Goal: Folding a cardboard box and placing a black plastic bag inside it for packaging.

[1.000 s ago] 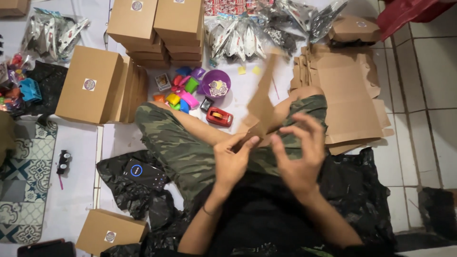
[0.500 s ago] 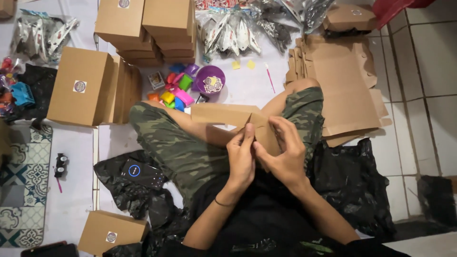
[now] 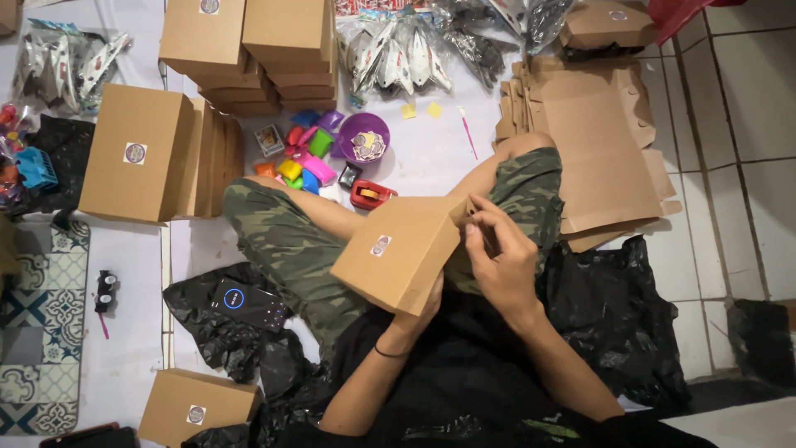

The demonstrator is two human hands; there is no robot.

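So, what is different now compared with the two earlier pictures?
The flat cardboard piece became a closed brown box, now resting on the lap. The left hand moved beneath it; the right hand presses its right end. The stacked boxes, purple bowl and flat cardboard pile stayed put.

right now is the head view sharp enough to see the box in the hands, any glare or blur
Head view: the cardboard box and right hand are sharp, no motion blur; light is even with soft shadows; glare glints off the shiny foil packets at the top; the left hand is mostly hidden under the box; edges bend slightly from the wide lens.
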